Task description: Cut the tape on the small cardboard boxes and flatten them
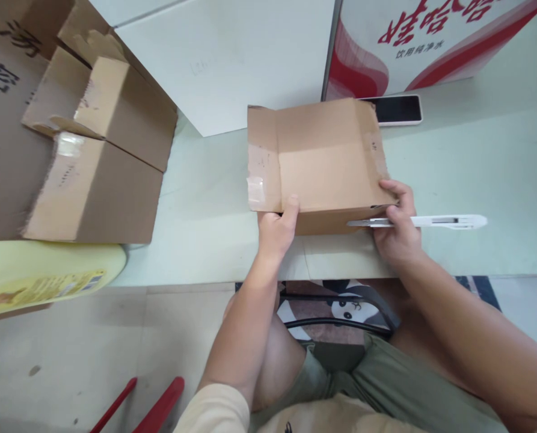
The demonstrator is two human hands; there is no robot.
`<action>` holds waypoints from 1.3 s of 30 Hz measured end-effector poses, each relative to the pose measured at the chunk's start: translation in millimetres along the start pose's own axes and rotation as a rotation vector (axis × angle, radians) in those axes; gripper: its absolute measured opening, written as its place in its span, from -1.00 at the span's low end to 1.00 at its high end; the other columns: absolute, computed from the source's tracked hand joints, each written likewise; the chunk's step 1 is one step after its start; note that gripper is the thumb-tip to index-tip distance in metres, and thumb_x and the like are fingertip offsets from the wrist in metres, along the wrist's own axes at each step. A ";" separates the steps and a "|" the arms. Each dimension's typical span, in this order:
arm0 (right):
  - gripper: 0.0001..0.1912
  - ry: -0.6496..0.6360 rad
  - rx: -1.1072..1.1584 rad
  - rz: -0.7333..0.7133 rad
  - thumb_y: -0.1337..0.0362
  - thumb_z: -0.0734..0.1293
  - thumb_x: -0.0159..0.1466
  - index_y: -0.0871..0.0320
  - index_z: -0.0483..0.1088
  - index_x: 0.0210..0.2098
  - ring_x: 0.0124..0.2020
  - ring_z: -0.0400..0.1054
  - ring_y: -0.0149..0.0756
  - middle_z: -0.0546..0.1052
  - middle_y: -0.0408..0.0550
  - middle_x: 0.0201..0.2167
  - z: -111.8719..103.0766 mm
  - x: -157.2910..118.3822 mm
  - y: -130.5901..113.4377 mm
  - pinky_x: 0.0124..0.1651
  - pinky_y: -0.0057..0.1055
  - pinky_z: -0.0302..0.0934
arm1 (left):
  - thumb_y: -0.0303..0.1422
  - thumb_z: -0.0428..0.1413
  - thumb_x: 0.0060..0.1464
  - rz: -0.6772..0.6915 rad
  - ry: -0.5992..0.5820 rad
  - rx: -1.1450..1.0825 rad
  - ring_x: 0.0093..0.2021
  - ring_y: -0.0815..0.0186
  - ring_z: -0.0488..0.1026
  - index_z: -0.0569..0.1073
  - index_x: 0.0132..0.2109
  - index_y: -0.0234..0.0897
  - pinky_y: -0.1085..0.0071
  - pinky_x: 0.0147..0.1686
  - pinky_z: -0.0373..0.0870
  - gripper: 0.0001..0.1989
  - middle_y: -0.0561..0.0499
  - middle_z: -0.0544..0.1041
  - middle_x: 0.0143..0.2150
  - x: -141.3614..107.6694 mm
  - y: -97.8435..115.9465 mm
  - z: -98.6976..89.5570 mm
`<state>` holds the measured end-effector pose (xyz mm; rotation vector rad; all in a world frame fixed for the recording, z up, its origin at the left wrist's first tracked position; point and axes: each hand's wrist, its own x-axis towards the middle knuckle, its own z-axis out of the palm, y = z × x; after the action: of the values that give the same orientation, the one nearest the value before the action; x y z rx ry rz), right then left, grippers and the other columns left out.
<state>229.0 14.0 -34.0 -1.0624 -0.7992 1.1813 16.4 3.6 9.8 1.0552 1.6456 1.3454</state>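
A brown cardboard box [322, 153] with torn, taped edges sits between my two hands near the front of the pale table. My left hand [277, 231] grips its near left edge, the thumb on top and the other fingers hidden underneath. At the near right corner, my right hand [398, 225] holds a white utility knife [451, 222], and its fingers also touch the box edge. The knife's blade points left, out in front of the box's near side, and its handle sticks out to the right.
Several cut cardboard boxes [115, 174] stand at the left, beside a yellow bottle [52, 276]. Behind the box are a white panel [232, 60], a red and white carton [412, 48] and a phone [398, 110]. The table edge [196, 281] runs just before my arms.
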 end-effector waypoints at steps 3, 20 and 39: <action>-0.42 -0.003 0.012 0.013 -0.10 0.56 -0.10 -0.06 0.54 -0.12 -0.20 0.40 -0.15 0.51 -0.14 -0.18 -0.3 0.3 -0.3 -0.02 -0.13 0.43 | -0.11 0.30 0.15 0.017 0.002 -0.023 0.36 0.05 0.51 0.65 -0.08 -0.21 0.20 0.40 0.43 -0.70 -0.16 0.69 0.14 0.2 -0.4 0.3; -0.44 -0.037 -0.014 -0.030 -0.08 0.54 -0.02 -0.02 0.50 -0.07 -0.14 0.39 -0.14 0.49 -0.09 -0.13 -4.1 1.1 3.2 -0.07 -0.19 0.36 | -0.16 0.36 0.13 0.017 0.031 -0.109 0.32 0.04 0.55 0.67 -0.14 -0.20 0.21 0.40 0.42 -0.76 -0.13 0.71 0.07 0.0 -1.0 1.8; -0.46 -0.090 -0.058 -0.058 -0.13 0.51 0.06 -0.09 0.46 -0.03 0.00 0.45 -0.05 0.49 -0.09 -0.07 -9.5 1.9 7.4 0.06 0.00 0.47 | -0.16 0.28 0.18 -0.007 -0.011 0.031 0.35 0.08 0.51 0.66 -0.04 -0.23 0.25 0.40 0.41 -0.71 -0.14 0.70 0.13 -0.6 2.2 -2.0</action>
<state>235.7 14.0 -44.1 -1.0327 -0.9335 1.1689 15.1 2.5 12.3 1.0717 1.6651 1.3110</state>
